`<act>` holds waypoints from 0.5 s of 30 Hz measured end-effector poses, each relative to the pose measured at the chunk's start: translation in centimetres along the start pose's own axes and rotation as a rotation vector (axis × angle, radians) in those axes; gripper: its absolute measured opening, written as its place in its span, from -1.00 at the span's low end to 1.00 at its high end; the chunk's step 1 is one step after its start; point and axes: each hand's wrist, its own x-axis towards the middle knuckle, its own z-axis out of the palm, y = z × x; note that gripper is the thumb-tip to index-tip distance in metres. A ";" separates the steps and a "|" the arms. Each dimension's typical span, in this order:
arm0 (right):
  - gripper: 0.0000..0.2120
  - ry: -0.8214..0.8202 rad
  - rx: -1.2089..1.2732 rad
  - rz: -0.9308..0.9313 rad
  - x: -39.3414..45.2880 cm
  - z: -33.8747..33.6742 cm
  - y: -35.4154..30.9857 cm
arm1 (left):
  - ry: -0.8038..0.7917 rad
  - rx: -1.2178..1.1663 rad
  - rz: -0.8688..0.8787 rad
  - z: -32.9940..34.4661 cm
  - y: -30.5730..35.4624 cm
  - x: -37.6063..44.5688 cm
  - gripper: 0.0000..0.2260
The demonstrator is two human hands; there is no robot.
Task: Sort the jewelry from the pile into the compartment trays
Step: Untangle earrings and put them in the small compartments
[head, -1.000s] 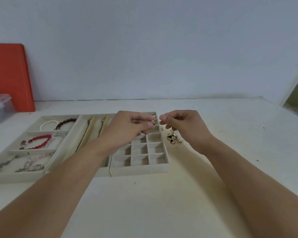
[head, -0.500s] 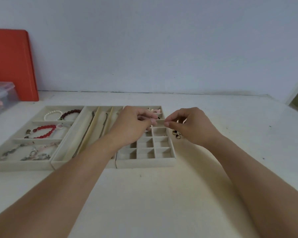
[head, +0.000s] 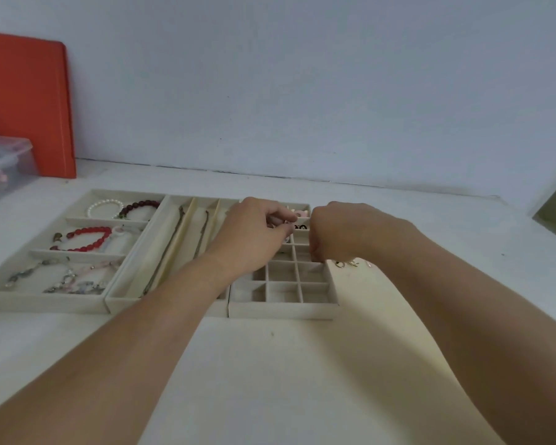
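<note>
The small-grid tray (head: 283,292) is where the work sits: both hands hover low over its far cells, which suits tiny pieces that need a cell each. The left hand (head: 254,234) has its fingers curled inward with the tips bunched over a far cell, seemingly pinching something small, though the piece itself is too tiny to make out. The right hand (head: 337,232) is curled knuckles-up over the tray's right edge, fingertips pointing down into a cell; whether it holds anything I cannot tell. What remains of the pile (head: 347,263) lies on the desk (head: 270,364) just beside the tray's right wall, close at hand for the right hand. Left of the grid, the long-channel tray (head: 161,252) holds chains laid lengthwise, and the wide tray (head: 45,300) keeps a red bracelet (head: 87,239), a pearl bracelet (head: 103,207) and a dark bead bracelet (head: 140,207). Judging by the few pieces left, sorting is nearly done.
</note>
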 end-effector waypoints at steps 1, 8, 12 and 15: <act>-0.78 -0.006 -0.015 0.004 0.1 0.0 -0.2 | 0.002 -0.002 0.002 -0.1 0.1 0.0 -0.89; -0.90 -0.029 -0.084 0.019 0.2 -0.4 -1.1 | -0.002 -0.002 0.004 -0.4 0.1 0.0 -0.88; -0.90 -0.059 -0.112 0.046 0.6 -0.3 -1.4 | 0.003 0.015 0.009 -0.6 0.1 -0.1 -0.88; -0.81 -0.056 -0.110 0.068 0.7 -0.2 -1.4 | 0.005 0.019 0.002 -0.7 0.2 0.0 -0.89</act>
